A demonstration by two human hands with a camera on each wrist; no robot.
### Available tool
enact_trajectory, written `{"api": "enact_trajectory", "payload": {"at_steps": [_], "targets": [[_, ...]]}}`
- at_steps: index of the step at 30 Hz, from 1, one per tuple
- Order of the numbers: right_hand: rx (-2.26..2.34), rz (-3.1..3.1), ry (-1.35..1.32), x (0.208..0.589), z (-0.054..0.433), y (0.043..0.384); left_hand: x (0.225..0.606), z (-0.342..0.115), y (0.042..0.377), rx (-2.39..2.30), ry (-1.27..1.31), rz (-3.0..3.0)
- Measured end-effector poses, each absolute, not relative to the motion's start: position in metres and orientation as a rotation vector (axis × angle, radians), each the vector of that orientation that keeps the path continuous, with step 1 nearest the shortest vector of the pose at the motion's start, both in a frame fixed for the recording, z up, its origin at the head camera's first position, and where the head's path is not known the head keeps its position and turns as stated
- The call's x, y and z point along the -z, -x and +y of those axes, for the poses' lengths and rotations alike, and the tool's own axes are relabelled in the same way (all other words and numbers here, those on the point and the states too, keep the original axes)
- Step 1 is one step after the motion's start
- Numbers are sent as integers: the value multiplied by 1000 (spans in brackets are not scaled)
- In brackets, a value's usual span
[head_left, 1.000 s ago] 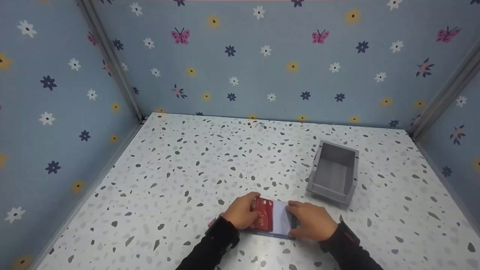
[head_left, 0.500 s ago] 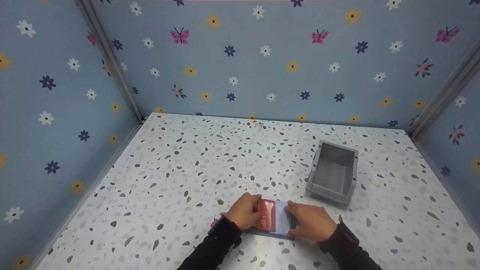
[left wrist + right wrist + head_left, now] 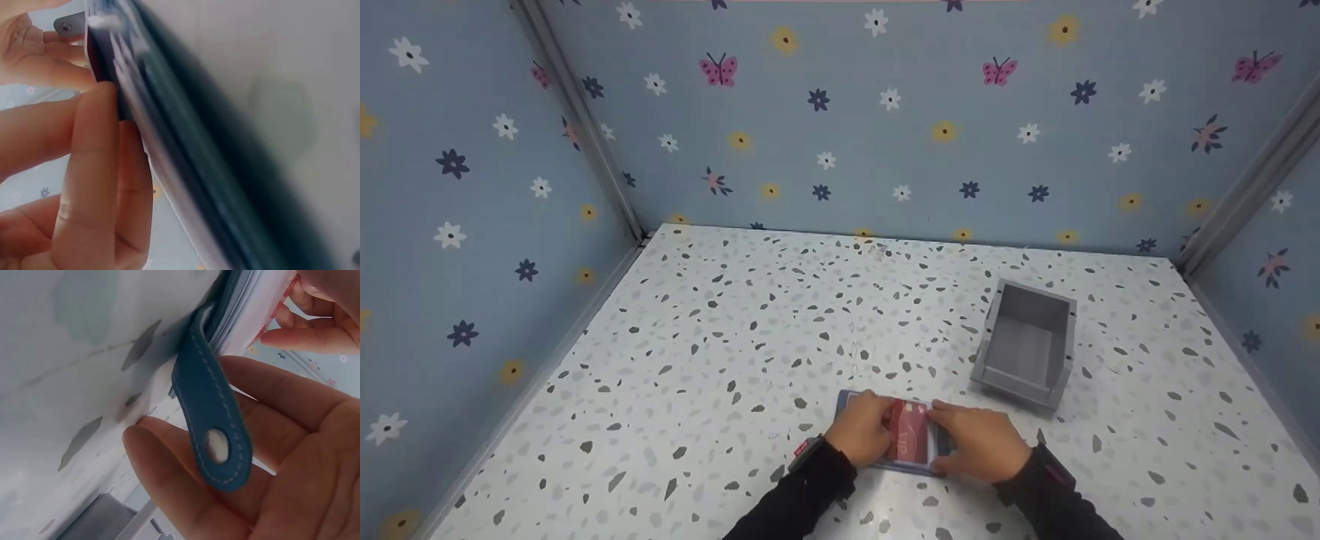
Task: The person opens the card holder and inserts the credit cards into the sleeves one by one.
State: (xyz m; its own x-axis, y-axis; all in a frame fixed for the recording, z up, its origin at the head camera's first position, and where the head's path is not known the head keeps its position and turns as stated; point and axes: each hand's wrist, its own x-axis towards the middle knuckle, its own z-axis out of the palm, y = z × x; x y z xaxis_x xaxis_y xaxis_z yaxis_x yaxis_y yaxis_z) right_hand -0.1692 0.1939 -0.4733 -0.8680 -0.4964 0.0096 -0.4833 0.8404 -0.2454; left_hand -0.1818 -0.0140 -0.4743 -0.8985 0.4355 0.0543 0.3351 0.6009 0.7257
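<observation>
A blue card holder with clear inner sleeves lies open on the speckled table in the head view. Over its sleeve pages lies a red card with VIP lettering, pinched along its left side by my left hand. My right hand holds the holder's right end, thumb at the near corner and fingers at the far one. In the right wrist view, the holder's stitched strap with a metal snap sticks out between the right fingers. The left wrist view shows the stacked pages edge-on beside the left fingers.
A grey open box stands beyond the right hand, towards the right of the table. Blue flowered panels rise behind and at both sides of the table.
My left hand and the red card have slid right across the holder, closer to the right hand. The holder's left edge now shows past the left hand. The right hand stays nearly still.
</observation>
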Motion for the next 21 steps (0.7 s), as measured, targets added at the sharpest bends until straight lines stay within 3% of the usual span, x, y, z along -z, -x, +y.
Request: {"api": "enact_trajectory", "payload": {"at_steps": [21], "targets": [[364,2949,767,474,193,170,470,-13,173,-1115,-665,2658]]}}
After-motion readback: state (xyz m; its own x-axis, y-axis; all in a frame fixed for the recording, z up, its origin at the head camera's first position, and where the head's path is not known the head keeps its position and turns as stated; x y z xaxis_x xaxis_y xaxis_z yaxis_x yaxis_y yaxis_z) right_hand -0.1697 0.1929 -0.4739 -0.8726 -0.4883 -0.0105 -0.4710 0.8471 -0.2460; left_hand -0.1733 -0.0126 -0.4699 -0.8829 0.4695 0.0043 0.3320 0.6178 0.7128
